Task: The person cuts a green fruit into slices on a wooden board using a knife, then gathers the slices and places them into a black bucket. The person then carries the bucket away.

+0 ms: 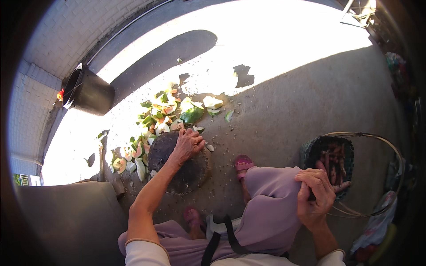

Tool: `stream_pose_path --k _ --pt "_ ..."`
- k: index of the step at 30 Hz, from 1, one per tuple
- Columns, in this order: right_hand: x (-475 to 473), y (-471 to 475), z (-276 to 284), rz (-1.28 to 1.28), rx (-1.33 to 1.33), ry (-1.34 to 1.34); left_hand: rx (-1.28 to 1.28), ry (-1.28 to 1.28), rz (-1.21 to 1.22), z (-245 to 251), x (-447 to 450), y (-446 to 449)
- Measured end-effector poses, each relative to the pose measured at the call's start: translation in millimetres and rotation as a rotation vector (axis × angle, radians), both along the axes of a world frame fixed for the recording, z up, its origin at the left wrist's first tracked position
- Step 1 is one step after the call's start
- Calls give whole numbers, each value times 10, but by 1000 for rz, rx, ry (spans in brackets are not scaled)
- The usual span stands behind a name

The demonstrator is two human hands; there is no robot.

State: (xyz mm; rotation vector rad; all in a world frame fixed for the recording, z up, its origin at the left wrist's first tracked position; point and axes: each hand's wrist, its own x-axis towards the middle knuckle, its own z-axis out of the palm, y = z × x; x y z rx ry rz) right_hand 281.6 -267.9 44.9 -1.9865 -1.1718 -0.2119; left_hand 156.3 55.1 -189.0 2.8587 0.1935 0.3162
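My left hand [189,144] reaches over a round, dark wooden chopping block [176,173], its fingers curled near the block's far edge; whether it holds something small cannot be told. Beyond and to the left of the block lies a pile of cut fruit pieces [159,111] with green rind and pale or orange flesh. My right hand [316,194] is at my right knee, with bent fingers beside a dark green woven basket [305,154]. Long reddish roots [335,163] lie in that basket. Nothing is seen clearly in the right hand, whose palm side is partly hidden.
A black bucket [93,91] stands near the white brick wall [66,36] at the upper left. A grey panel or cover [70,216] is at the lower left. Small pale bits are scattered over the concrete floor [276,123]. Plastic bags [376,222] lie at the right.
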Motion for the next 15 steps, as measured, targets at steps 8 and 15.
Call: stream_pose_path --k 8,15 --pt "19 -66 -28 -26 -5 20 -90 166 -407 82 -381 -938" --pt "-123 200 29 -21 -112 -104 -301 42 -296 464 -599 -735"
